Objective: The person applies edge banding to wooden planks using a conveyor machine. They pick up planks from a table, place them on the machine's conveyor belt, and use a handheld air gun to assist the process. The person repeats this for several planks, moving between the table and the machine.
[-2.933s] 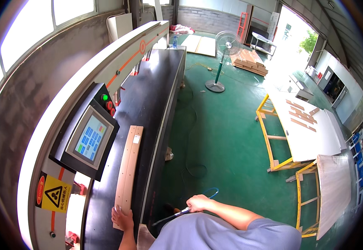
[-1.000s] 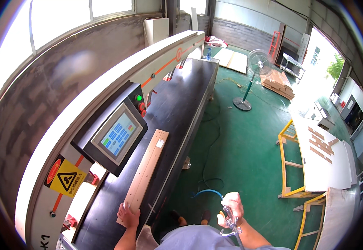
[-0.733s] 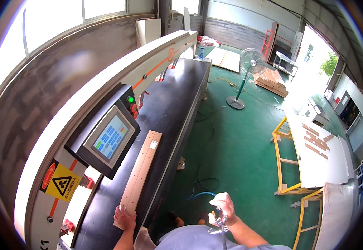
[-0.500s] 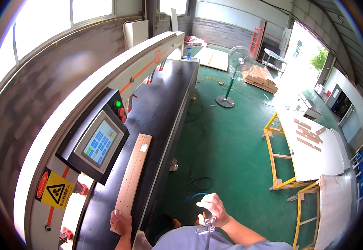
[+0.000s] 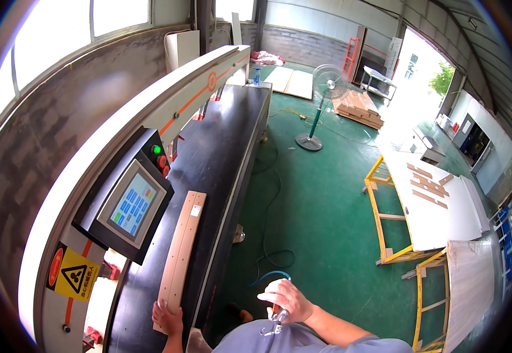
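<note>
Two long light-brown wooden strips (image 5: 181,253) lie side by side on the black machine bed (image 5: 223,147), with small dark holes along them and a white label near the far end. My left hand (image 5: 168,318) grips their near end, fingers over the top. In front of my body, my right hand (image 5: 288,299) is closed around a silver air gun (image 5: 277,320), its metal body and hook showing below the fist. A blue hose (image 5: 272,274) shows just beyond that hand. The fist covers much of the tool.
A control panel with a touchscreen (image 5: 133,201) juts over the bed from the white machine beam (image 5: 129,97). On the green floor stand a pedestal fan (image 5: 318,115), stacked brown boards (image 5: 357,109) and yellow-framed tables (image 5: 397,226). A dark cable (image 5: 278,203) runs along the floor.
My right hand has shifted slightly left and turned, and the air gun has swung with it. The left hand stays on the strips. The whole view has shifted a little.
</note>
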Available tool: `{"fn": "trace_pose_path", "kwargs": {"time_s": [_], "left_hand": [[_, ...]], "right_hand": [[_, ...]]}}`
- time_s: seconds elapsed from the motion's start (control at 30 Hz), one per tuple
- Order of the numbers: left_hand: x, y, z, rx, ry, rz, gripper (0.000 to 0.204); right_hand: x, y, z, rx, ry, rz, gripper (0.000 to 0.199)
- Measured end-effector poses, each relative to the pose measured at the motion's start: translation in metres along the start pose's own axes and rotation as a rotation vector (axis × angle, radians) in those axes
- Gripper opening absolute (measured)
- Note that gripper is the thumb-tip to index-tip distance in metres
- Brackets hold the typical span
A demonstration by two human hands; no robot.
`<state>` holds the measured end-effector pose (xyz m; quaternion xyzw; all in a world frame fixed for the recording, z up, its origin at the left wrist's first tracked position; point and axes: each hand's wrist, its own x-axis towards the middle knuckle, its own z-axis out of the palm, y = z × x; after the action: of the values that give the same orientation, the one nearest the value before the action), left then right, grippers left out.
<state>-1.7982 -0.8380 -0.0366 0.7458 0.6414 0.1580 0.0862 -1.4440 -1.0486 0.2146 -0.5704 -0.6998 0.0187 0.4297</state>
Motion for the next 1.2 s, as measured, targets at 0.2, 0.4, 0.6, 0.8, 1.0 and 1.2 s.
{"fn": "trace_pose_path", "kwargs": {"time_s": [0.2,0.4,0.6,0.8,1.0,1.2], "left_hand": [[0.000,0.001,0.002,0.015,0.017,0.007,0.086],[0.000,0.002,0.000,0.012,0.017,0.002,0.086],[0.000,-0.002,0.004,0.011,0.018,0.018,0.087],[-0.001,-0.002,0.004,0.011,0.019,0.009,0.087],[0.001,0.002,0.003,0.010,0.007,0.025,0.087],[-0.003,0.000,-0.004,0.052,0.037,0.016,0.087]], "right_hand": [[-0.012,0.025,-0.001,-0.142,-0.199,0.110,0.043],[-0.043,0.054,-0.004,-0.371,-0.439,0.456,0.031],[-0.085,0.087,0.004,-0.543,-0.327,1.095,0.021],[-0.101,0.091,-0.016,-0.568,-0.214,1.283,0.019],[-0.095,0.071,-0.002,-0.407,-0.404,1.217,0.017],[-0.080,0.054,0.034,-0.236,-0.565,1.101,0.024]]}}
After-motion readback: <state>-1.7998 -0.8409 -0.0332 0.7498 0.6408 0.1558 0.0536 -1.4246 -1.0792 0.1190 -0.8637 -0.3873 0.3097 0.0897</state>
